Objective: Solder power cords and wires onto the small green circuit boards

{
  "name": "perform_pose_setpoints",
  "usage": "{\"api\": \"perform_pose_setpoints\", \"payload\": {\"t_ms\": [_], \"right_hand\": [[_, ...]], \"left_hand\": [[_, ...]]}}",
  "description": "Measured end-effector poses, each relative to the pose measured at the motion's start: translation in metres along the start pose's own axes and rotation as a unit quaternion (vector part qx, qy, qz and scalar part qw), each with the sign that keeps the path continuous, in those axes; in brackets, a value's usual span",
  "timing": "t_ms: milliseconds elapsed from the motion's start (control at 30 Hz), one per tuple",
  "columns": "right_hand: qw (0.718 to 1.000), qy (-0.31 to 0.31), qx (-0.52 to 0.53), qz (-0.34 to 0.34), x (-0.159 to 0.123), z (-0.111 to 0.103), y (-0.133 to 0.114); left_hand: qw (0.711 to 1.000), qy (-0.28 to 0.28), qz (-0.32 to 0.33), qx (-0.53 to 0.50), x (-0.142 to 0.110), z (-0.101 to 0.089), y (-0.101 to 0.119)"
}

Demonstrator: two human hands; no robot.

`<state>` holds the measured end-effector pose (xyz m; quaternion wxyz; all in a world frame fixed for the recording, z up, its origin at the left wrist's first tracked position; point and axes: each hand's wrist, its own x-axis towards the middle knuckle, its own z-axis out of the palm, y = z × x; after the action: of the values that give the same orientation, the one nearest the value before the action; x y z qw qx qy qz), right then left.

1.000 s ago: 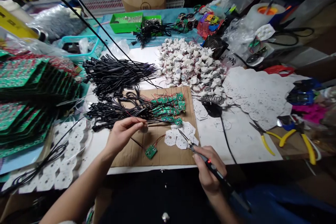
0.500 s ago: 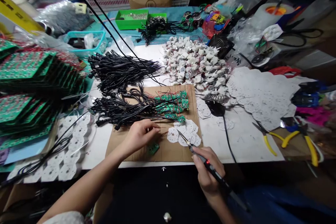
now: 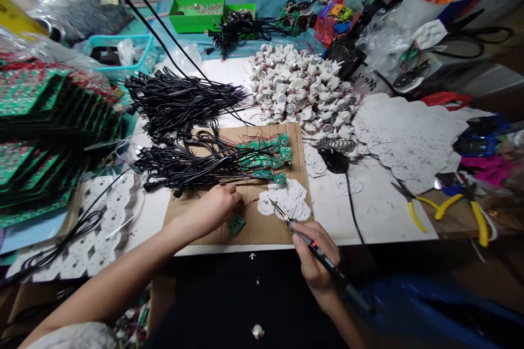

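My right hand point(image 3: 317, 256) is wrapped round a soldering iron point(image 3: 315, 251) with a small red light on its handle. Its metal tip points up and left, over a cluster of white scalloped circuit boards point(image 3: 292, 204). To the left, my left hand point(image 3: 216, 207) is closed, fingertips bent down and partly hidden. A thin red wire point(image 3: 250, 203) runs from those fingertips toward the white boards. Just below the fingers a small green circuit board point(image 3: 236, 223) lies on the cardboard sheet point(image 3: 196, 235). Beyond them are more green boards point(image 3: 266, 152) joined to black cables point(image 3: 196, 166).
White parts with red wires point(image 3: 303, 87) are heaped behind. A soldering iron stand point(image 3: 335, 158) with a metal coil is right of the cardboard. Further right lie yellow-handled pliers point(image 3: 413, 207) and white board panels point(image 3: 409, 142). Stacked green panels point(image 3: 28, 98) fill the left.
My left hand has curled down, its fingertips now closer to the small green board. The soldering iron stays over the white boards. The whole view has shifted slightly.
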<state>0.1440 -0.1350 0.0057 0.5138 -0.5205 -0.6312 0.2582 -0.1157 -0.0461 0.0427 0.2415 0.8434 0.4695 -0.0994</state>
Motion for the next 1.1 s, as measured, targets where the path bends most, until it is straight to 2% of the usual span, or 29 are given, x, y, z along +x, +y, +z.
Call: {"api": "perform_pose_setpoints", "payload": {"t_ms": [133, 233, 333, 433, 567, 733, 800, 933, 1100], "right_hand": [[1.000, -0.002, 0.005, -0.005, -0.001, 0.001, 0.003], [1.000, -0.005, 0.008, -0.004, -0.002, 0.001, 0.004], [1.000, -0.004, 0.009, -0.007, -0.002, 0.001, 0.005], [1.000, -0.005, 0.008, -0.007, -0.001, 0.000, 0.006], [1.000, -0.006, 0.009, -0.008, 0.001, 0.000, 0.006], [1.000, -0.004, 0.013, -0.012, 0.001, 0.001, 0.005], [1.000, -0.005, 0.014, -0.010, 0.000, 0.001, 0.006], [1.000, -0.007, 0.009, -0.010, -0.001, 0.000, 0.007], [1.000, -0.005, 0.007, -0.009, -0.001, -0.001, 0.008]], "left_hand": [[0.999, -0.014, 0.012, 0.049, -0.002, -0.005, 0.000], [0.999, -0.004, 0.043, 0.025, -0.002, -0.011, -0.001], [0.997, 0.046, 0.062, 0.004, -0.004, -0.017, -0.005], [0.990, 0.133, 0.046, -0.009, -0.008, -0.024, -0.014], [0.965, 0.233, -0.017, -0.118, -0.014, -0.025, -0.030], [0.915, 0.245, -0.091, -0.308, -0.011, -0.009, -0.041], [0.913, 0.261, -0.107, -0.294, -0.007, -0.003, -0.040], [0.930, 0.312, -0.103, -0.163, 0.002, 0.003, -0.031], [0.941, 0.315, -0.078, -0.095, 0.010, 0.007, -0.024]]}}
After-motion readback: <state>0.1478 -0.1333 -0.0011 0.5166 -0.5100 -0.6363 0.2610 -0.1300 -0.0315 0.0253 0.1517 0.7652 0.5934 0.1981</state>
